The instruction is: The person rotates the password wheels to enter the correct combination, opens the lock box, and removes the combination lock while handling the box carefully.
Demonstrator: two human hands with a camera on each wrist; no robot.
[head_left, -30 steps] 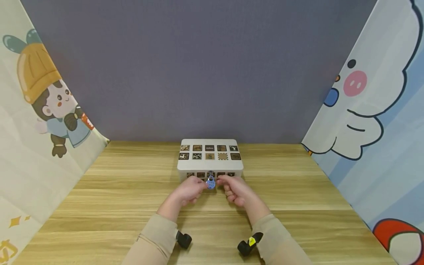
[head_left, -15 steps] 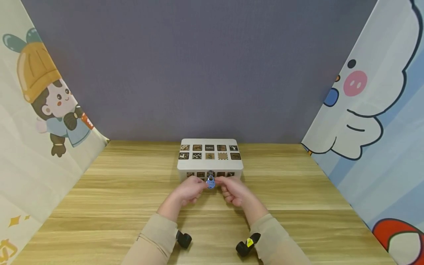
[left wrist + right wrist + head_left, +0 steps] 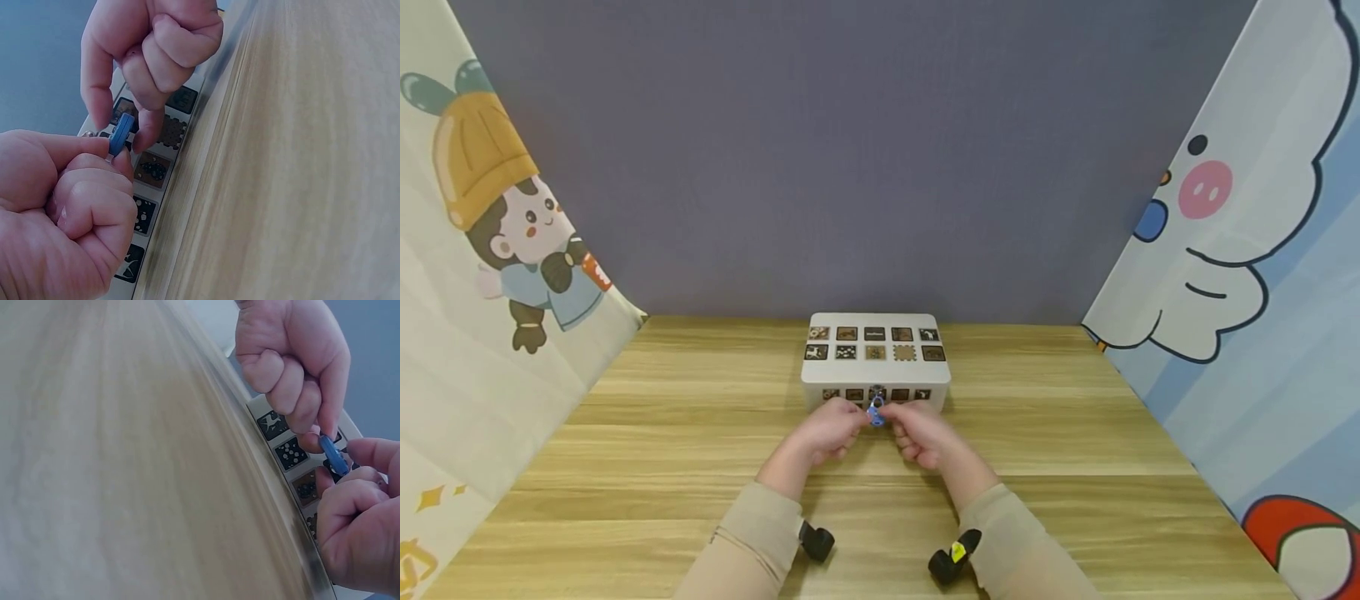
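Note:
A white box [image 3: 874, 372] with small printed pictures stands at the back of the table, lid down. In front of its metal latch [image 3: 877, 389] is a small blue padlock [image 3: 876, 413] with its shackle upward; whether the shackle passes through the latch is too small to tell. My left hand [image 3: 831, 429] pinches the padlock's left side between thumb and index finger. At the other side, my right hand [image 3: 923, 432] has thumb and index finger spread around the padlock [image 3: 333, 455], a narrow gap showing by the index finger in both wrist views. Its other fingers are curled.
The wooden table [image 3: 715, 383] extends to both sides and in front of the box. A grey panel [image 3: 850, 167] rises behind it. Cartoon-printed sheets [image 3: 452, 375] flank the table. A small black camera [image 3: 816, 542] is strapped at each wrist.
My right hand has moved left, its fingertips coming up to the padlock. The padlock has turned slightly more edge-on. My left hand has kept its hold and place.

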